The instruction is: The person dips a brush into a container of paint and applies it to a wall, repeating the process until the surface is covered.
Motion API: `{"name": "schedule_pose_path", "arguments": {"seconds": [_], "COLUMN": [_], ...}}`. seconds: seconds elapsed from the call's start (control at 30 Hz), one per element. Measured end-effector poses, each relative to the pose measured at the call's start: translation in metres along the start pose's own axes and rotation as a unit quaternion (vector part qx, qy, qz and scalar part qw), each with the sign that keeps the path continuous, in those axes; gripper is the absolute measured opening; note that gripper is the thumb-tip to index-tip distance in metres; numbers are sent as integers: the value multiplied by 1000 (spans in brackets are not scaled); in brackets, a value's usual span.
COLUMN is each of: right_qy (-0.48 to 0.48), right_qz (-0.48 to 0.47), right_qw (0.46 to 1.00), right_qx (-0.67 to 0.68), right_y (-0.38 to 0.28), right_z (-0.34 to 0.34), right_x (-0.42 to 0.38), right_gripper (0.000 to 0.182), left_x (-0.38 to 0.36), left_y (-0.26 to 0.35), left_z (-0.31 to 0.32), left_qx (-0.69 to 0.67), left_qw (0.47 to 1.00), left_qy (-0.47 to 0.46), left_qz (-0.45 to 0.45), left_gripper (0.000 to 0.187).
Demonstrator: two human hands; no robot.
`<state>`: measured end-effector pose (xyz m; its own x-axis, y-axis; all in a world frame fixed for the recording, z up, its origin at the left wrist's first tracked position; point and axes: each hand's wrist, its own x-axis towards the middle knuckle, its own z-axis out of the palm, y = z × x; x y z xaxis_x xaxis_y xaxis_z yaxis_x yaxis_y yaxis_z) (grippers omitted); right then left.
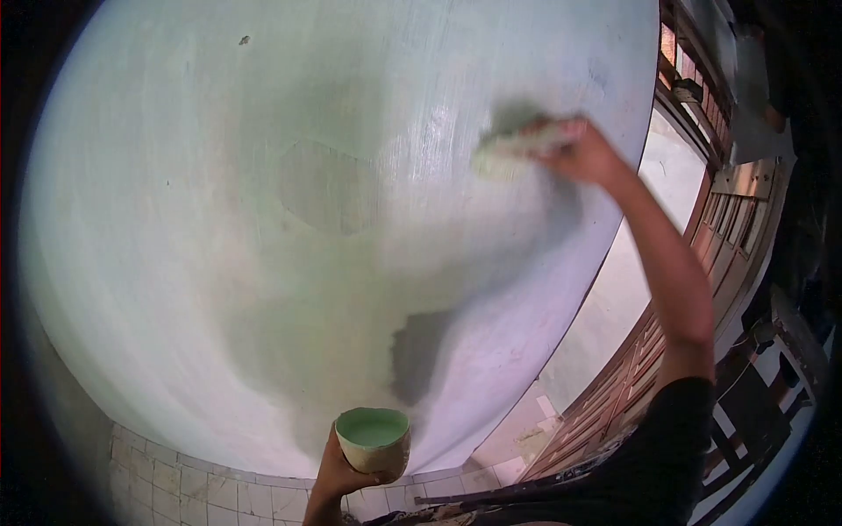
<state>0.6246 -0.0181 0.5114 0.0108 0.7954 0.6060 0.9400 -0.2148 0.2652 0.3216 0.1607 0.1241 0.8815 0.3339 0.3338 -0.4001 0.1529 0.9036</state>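
My left hand (340,473) is closed around a rough-edged bowl (382,459) at the bottom middle of the head view. Pale green paint (374,430) fills part of it. High on the right, my right hand (586,156) grips a paintbrush (502,158), which is blurred by motion. Its pale, wide bristle end is at the wall (324,263). The wall carries a whitish-green coat with vertical streaks, a shiny wet-looking area left of the brush and a darker dull patch near the middle. My arm casts a shadow across it.
A brown wooden door or shutter (631,351) stands open to the right, past the wall's edge. Barred window openings (693,61) show at the upper right. Dark wooden furniture (754,403) is at the far right. Pale floor tiles (219,491) run along the wall's base.
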Motion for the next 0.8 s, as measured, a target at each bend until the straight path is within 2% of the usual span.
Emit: {"name": "schedule_pose_path", "arguments": {"seconds": [0.03, 0.07, 0.1, 0.13, 0.17, 0.2, 0.27, 0.33, 0.37, 0.43, 0.53, 0.6, 0.67, 0.7, 0.77, 0.8], "right_qy": [21, 85, 109, 174, 195, 197, 272, 176, 150, 97, 26, -127, -95, -53, 36, 79], "right_qz": [7, -26, 1, -44, 44, 43, -82, -47, -51, -60, -151, -81, -86, -120, -77, -101], "right_qw": [997, 992, 992, 972, 961, 960, 914, 918, 938, 966, 964, 986, 991, 989, 992, 986], "right_qx": [-73, -91, -67, -150, -193, -196, -288, -352, -307, -231, -217, -75, -33, -70, -92, -111], "right_y": [9, 10, 23, 18, -3, 3, 19, 19, 18, -3, -33, -56, -37, -20, -3, 8], "right_z": [-20, -37, -53, -66, -78, -81, -82, -48, -24, 24, 78, 73, 63, 45, -9, -44], "right_x": [19, 36, 53, 66, 73, 74, 77, 47, 26, -25, -94, -110, -106, -96, -52, -24], "right_gripper": [26, 26, 25, 27, 22, 22, 27, 44, 51, 45, 37, 33, 27, 27, 28, 29], "left_x": [1, 2, 3, 4, 7, 9, 11, 14, 15, 18, 21, 19, 18, 18, 17, 19], "left_y": [-1, -2, -5, -8, -9, -7, 0, -12, -17, -12, 2, -8, -16, -18, -22, -23], "left_z": [-1, -2, -3, -5, -7, -6, -3, -13, -17, -20, -18, -24, -27, -28, -26, -26], "left_qx": [6, 11, 12, 15, 18, 18, 3, 18, 32, 48, 65, 6, 26, 47, 37, 29], "left_qw": [1000, 1000, 1000, 1000, 1000, 1000, 1000, 1000, 999, 998, 996, 998, 998, 997, 997, 997], "left_qy": [5, 10, 9, 9, 8, 6, -3, -17, -30, -37, -53, -51, -49, -46, -45, -45], "left_qz": [-2, -4, -5, -6, -4, -1, -3, 8, 13, 28, 29, 29, 44, 47, 55, 60], "left_gripper": [96, 96, 96, 96, 97, 97, 96, 95, 95, 94, 93, 93, 98, 104, 103, 102]}}
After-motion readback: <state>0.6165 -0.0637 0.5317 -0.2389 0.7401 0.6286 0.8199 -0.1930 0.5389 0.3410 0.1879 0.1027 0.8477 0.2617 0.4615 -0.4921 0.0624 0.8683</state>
